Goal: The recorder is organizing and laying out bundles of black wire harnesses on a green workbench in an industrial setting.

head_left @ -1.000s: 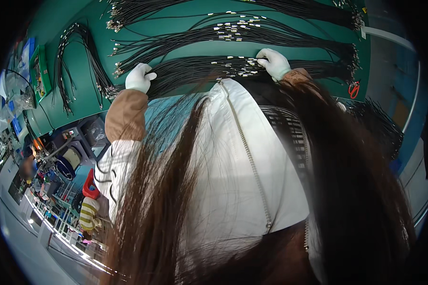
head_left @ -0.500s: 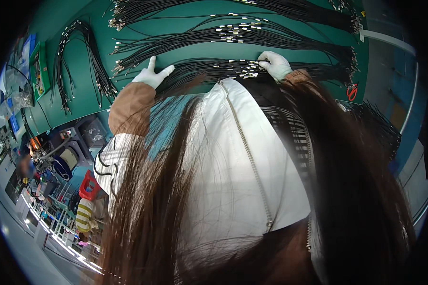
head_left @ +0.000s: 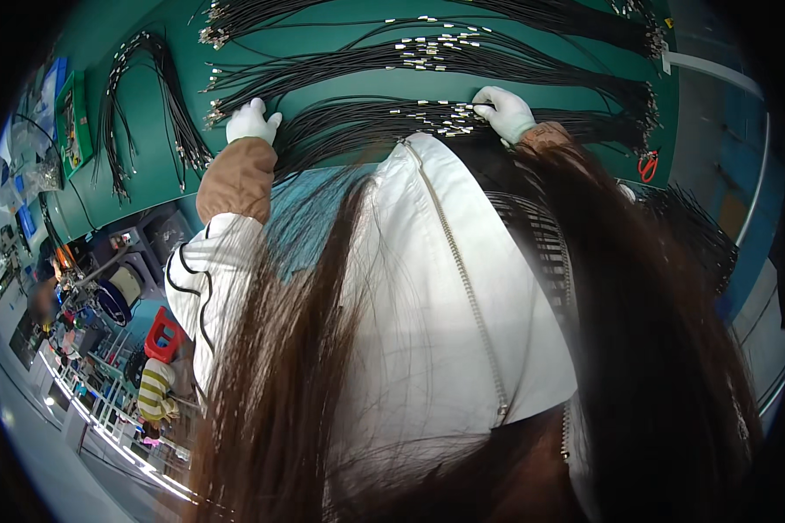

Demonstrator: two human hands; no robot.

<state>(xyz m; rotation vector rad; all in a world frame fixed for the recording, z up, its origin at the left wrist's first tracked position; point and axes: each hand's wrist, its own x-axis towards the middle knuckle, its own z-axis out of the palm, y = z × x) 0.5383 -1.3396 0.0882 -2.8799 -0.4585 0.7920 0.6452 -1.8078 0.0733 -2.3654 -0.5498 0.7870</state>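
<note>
Both my hands wear white gloves and rest on the nearest bundle of black cables [head_left: 358,118], which lies across the green table. My left hand [head_left: 253,124] is at the bundle's left end, its fingers curled in over the cable ends and hiding them. Beside the white labels [head_left: 445,118] midway along the bundle, my right hand [head_left: 504,113] has thumb and forefinger brought together on the cables. How many cables it pinches is too small to make out. Metal connectors [head_left: 645,131] show at the bundle's right end.
Farther back lie a second labelled cable bundle [head_left: 323,77] and a third bundle [head_left: 549,22]. A bent cable bundle [head_left: 153,78] and a green tray [head_left: 74,122] are at left. Red-handled tool [head_left: 647,166] sits near the right edge, with more cables [head_left: 689,227] hanging beyond.
My left hand has slid left along the near bundle to its end, and its spread fingers have curled in. My right hand stays at the labels in much the same pinch.
</note>
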